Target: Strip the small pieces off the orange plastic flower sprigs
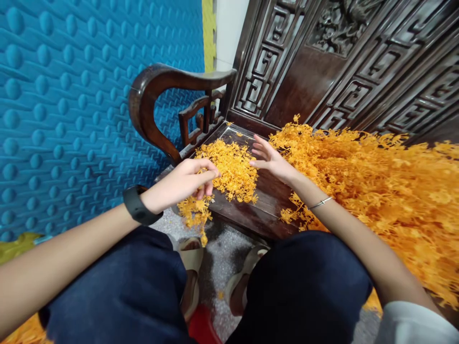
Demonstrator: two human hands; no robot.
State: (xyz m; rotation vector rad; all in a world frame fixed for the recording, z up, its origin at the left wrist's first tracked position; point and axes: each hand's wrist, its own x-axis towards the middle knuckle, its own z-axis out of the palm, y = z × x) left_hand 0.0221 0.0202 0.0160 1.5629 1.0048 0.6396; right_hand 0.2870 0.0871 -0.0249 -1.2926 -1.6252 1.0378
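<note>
My left hand (pixel 195 177), with a dark band at the wrist, is closed, thumb and forefinger pinched together. A strand of orange plastic flower sprigs (pixel 195 212) hangs below its curled fingers, past the seat's front edge; the exact grip is hidden. Just beyond the fingertips, a small pile of the same orange sprigs (pixel 233 167) lies on the dark wooden seat (pixel 265 196). My right hand (pixel 270 160) hovers at the right side of this pile, open, fingers apart and holding nothing. A thin bracelet circles that wrist.
A large heap of orange plastic sprigs (pixel 376 181) covers the bench on the right. The curved wooden armrest (pixel 154 81) rises at left, and the carved backrest (pixel 304 81) stands behind. Blue textured matting (pixel 71 95) fills the left. Something red (pixel 203 327) sits between my feet.
</note>
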